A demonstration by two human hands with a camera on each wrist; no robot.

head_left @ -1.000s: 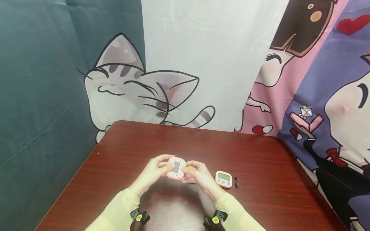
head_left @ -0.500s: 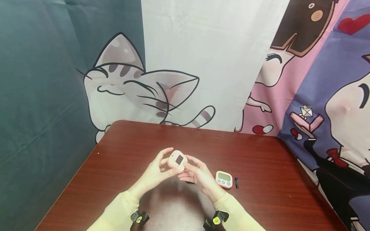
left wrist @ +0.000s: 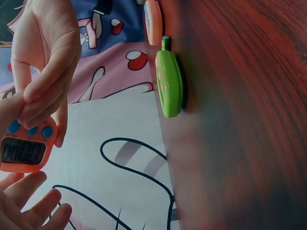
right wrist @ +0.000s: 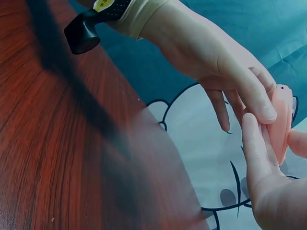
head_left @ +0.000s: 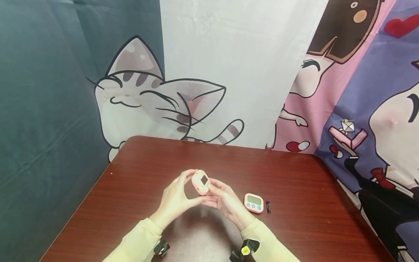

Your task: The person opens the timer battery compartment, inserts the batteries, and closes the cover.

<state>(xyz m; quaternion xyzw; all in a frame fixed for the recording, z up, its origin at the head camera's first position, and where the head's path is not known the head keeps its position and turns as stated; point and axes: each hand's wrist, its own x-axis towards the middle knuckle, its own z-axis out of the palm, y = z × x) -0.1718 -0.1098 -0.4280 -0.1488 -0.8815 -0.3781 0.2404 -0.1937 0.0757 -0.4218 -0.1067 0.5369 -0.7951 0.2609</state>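
Note:
A pink digital timer (head_left: pixel 200 182) is held above the table with its back towards the head camera. In the left wrist view, the front of this pink timer (left wrist: pixel 25 151) shows a lit display and blue buttons. My right hand (head_left: pixel 226 199) pinches its right side, thumb on the back and fingers behind. Around the left side is my left hand (head_left: pixel 176 196), fingers fairly straight and spread. Its fingertips are at the timer's upper edge, and its thumb reaches below towards the right fingers. Whether that thumb touches the timer is unclear.
On the table (head_left: pixel 140 160), a second pink timer (head_left: pixel 253 203) lies right of my right hand. Beside it is a small dark battery (head_left: pixel 268 206). The left wrist view also shows a green timer (left wrist: pixel 169 84). Printed cloths (head_left: pixel 203 54) hang behind the table.
The held timer has risen slightly and turned more edge-on. My left thumb has moved off its back and down, and the left fingers have loosened. My right hand keeps its hold.

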